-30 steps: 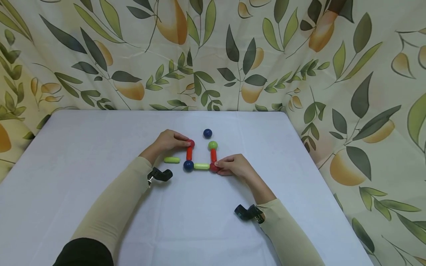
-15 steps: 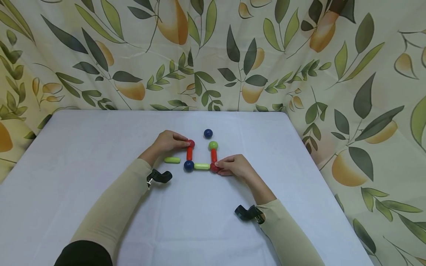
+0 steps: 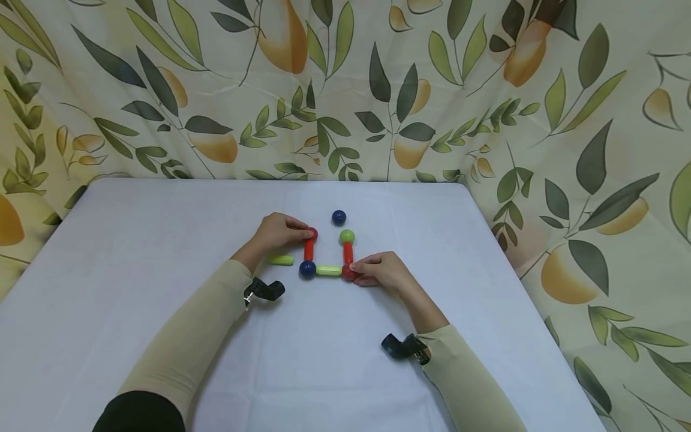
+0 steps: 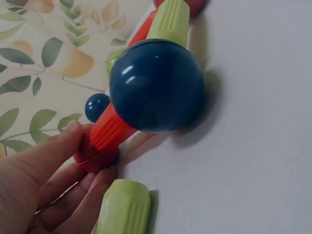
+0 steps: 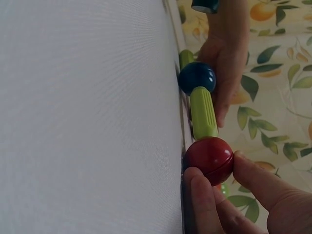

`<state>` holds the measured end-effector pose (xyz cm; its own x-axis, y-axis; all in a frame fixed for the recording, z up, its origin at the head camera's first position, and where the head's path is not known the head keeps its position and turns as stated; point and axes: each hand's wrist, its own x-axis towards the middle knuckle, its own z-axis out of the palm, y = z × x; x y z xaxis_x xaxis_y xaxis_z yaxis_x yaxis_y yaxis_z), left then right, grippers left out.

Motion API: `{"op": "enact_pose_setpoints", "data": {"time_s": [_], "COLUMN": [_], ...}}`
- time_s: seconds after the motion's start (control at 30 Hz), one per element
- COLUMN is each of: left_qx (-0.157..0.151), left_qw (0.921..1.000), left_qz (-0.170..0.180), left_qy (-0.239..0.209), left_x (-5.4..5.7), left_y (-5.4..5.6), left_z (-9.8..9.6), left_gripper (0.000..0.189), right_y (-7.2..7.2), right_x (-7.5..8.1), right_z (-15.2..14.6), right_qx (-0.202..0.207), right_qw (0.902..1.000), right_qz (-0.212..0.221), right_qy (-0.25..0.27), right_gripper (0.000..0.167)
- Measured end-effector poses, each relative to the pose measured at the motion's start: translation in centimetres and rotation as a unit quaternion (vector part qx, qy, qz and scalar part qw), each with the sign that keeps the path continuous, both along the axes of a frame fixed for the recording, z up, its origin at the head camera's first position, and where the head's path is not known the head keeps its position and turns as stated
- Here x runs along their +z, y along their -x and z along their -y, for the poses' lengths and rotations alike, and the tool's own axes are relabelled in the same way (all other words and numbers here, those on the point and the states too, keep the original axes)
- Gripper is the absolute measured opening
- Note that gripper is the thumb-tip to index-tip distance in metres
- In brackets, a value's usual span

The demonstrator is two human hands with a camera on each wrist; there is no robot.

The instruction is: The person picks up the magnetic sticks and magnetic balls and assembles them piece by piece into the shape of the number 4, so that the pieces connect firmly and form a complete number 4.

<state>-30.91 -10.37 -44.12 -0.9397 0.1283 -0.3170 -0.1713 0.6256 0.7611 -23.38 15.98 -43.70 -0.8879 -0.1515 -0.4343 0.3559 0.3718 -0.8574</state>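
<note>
A U-shaped chain of balls and rods lies on the white table. My left hand [image 3: 282,230] pinches the red ball [image 4: 96,155] at its far left end. From there a red rod [image 3: 309,250] runs to a blue ball [image 3: 308,269] at the near left corner. A green rod [image 3: 328,271] joins it to the near right red ball [image 5: 210,160], which my right hand [image 3: 382,270] grips between thumb and fingers. Another red rod [image 3: 348,252] leads from that ball to a green ball [image 3: 347,237] at the far right end.
A loose green rod [image 3: 282,260] lies left of the chain, partly behind the left wrist. Beyond the chain's open side sits a loose blue ball [image 3: 339,217]. Behind the white table [image 3: 162,204] hangs a leaf-patterned cloth [image 3: 335,90].
Both hands keep hold of the same red balls. The left forearm has shifted slightly right, covering part of the loose green rod. The chain keeps its shape.
</note>
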Motion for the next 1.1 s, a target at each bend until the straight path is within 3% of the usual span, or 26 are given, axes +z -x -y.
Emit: {"op": "enact_pose_setpoints", "data": {"time_s": [0.43,0.8,1.1], "left_qx": [0.012,0.001,-0.005], "left_qw": [0.9999,0.9999,0.9998], "left_qz": [-0.003,0.009,0.015], "left_qy": [0.002,-0.012,-0.009], "left_x": [0.0,-0.3,-0.3], "left_y": [0.0,0.1,0.4], "left_z": [0.3,0.6,0.8], "left_gripper": [0.044,0.047,0.047], "right_y": [0.2,-0.1,0.3], "right_x": [0.3,1.2,0.8], "right_z": [0.3,-0.1,-0.1], "right_qx": [-0.001,0.002,0.007], "right_qw": [1.0,0.9947,0.9965], "right_qz": [-0.005,-0.06,-0.059], "right_qy": [-0.002,-0.083,-0.059], "right_gripper": [0.03,0.03,0.031]}}
